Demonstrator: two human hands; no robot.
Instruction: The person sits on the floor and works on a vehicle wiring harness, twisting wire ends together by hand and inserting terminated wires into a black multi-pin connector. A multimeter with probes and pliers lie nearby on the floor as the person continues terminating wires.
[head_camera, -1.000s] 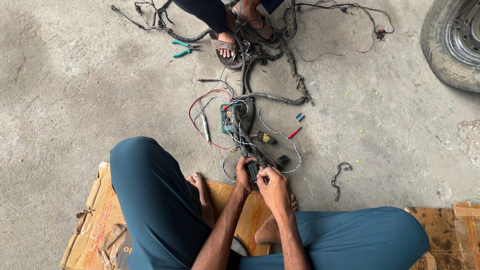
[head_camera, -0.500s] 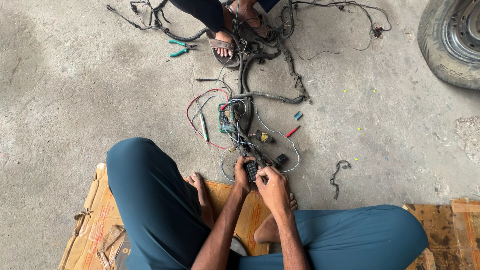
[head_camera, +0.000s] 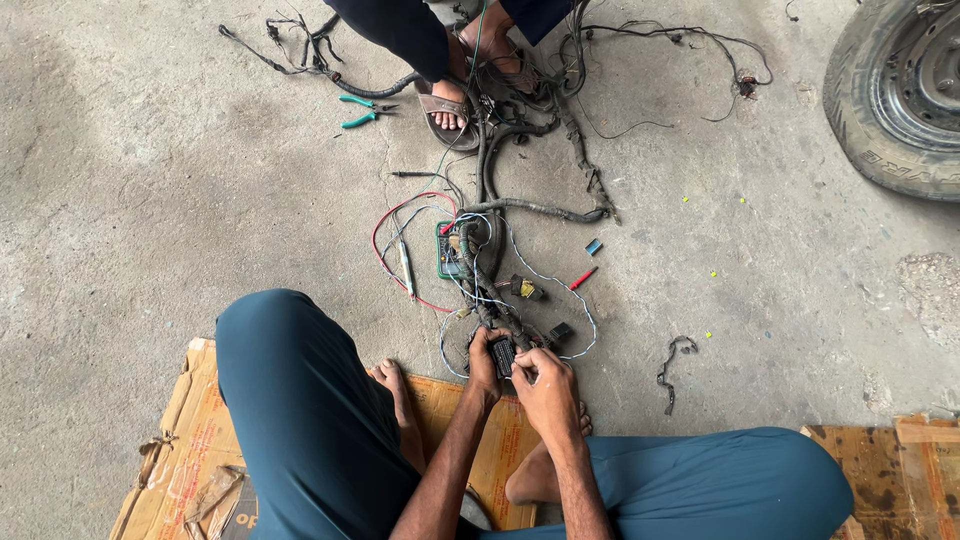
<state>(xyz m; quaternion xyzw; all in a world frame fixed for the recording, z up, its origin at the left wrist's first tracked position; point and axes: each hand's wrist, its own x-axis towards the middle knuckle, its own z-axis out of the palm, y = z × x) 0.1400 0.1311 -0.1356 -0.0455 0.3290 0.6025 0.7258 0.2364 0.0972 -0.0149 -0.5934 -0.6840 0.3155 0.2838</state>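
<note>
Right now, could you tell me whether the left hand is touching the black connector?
Touching. The head view shows the left hand wrapped around the black connector, fingers against its side.

Floor (head_camera: 150, 200): rough matt concrete, grey, stained and cracked.
Connector (head_camera: 503, 356): black matt plastic, pinched between the left hand (head_camera: 486, 362) and right hand (head_camera: 545, 385).
Wire bundle (head_camera: 530, 208): dull black tape wrap, frayed in places; loose strands in smooth red, white and blue plastic.
Pliers (head_camera: 362, 110), far: green glossy plastic grips, grey metal jaws.
Cardboard (head_camera: 195, 450), near left: brown paper board, creased, torn, taped.
Trousers (head_camera: 300, 420): teal matt cloth, smooth.
Tyre (head_camera: 880, 110), far right: matt black rubber, ribbed, around a dull metal rim.
</note>
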